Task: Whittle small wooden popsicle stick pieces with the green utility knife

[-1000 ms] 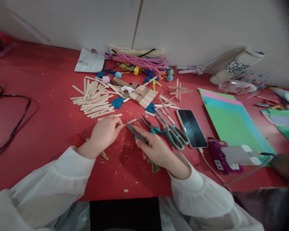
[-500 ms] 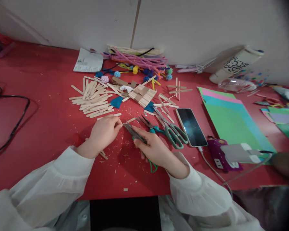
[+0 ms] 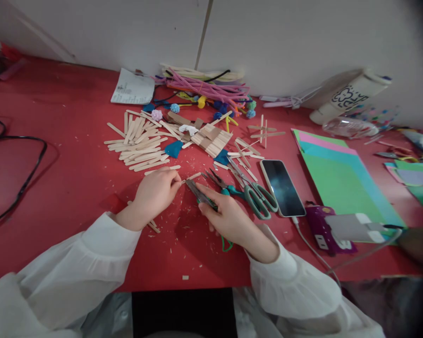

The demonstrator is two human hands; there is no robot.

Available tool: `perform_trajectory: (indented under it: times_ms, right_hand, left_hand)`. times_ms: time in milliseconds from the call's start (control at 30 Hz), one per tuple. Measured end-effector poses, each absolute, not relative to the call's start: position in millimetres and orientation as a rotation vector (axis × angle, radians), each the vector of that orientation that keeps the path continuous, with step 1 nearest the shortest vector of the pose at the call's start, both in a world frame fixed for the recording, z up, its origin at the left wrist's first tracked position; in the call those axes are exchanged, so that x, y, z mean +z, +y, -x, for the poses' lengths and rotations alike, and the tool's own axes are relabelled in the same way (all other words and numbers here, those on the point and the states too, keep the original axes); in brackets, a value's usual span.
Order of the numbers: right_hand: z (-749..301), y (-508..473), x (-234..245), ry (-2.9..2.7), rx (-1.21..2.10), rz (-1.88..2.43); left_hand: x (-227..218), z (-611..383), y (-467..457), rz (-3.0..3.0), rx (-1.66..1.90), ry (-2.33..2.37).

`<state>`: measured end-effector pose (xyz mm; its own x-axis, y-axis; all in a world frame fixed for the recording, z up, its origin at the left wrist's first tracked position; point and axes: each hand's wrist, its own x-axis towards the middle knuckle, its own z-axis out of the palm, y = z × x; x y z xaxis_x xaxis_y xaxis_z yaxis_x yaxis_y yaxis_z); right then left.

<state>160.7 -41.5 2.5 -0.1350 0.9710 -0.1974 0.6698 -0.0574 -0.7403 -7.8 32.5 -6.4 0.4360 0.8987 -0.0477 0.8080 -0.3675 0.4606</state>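
My left hand [image 3: 157,190] is closed in a pinch on the near end of a thin wooden craft stick [image 3: 194,176]. My right hand [image 3: 225,213] grips a utility knife [image 3: 201,195] with green parts, its metal end pointing up and left, against or just over the stick. A green loop [image 3: 227,244] hangs below the right palm. Pliers with teal handles [image 3: 225,185] lie just beyond my right fingers, beside grey-green scissors [image 3: 257,197]. Wood shavings are scattered around both hands. Some craft sticks [image 3: 154,227] lie partly under my left wrist.
A heap of craft sticks [image 3: 137,143] and a joined stick panel [image 3: 213,138] lie ahead. Behind are pink pipe cleaners [image 3: 204,87]. To the right are a phone [image 3: 283,188], a purple socket block [image 3: 319,227], coloured paper [image 3: 345,178] and a tumbler [image 3: 348,96]. A black cable [image 3: 31,180] runs left.
The whole view has shifted slightly, so things appear a little farther right. Both hands keep their grips, with the knife still at the stick.
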Motion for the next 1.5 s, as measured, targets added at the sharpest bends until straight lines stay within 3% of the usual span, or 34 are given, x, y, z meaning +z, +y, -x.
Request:
perform_trajectory:
  times_ms: [733, 1267, 1500]
  right_hand:
    - [-155.6, -36.9, 3.3, -1.280, 1.554, 1.729]
    - [-155.9, -42.0, -3.8, -1.547, 1.377, 1.715]
    - [-156.5, -43.1, 2.6, -2.017, 0.829, 1.789]
  left_hand:
    - [-5.0, 5.5, 29.1, -2.373, 0.250, 1.479]
    - [-7.7, 5.9, 30.6, -2.384, 0.292, 1.474]
    - [-6.2, 6.1, 30.7, -2.344, 0.295, 1.464]
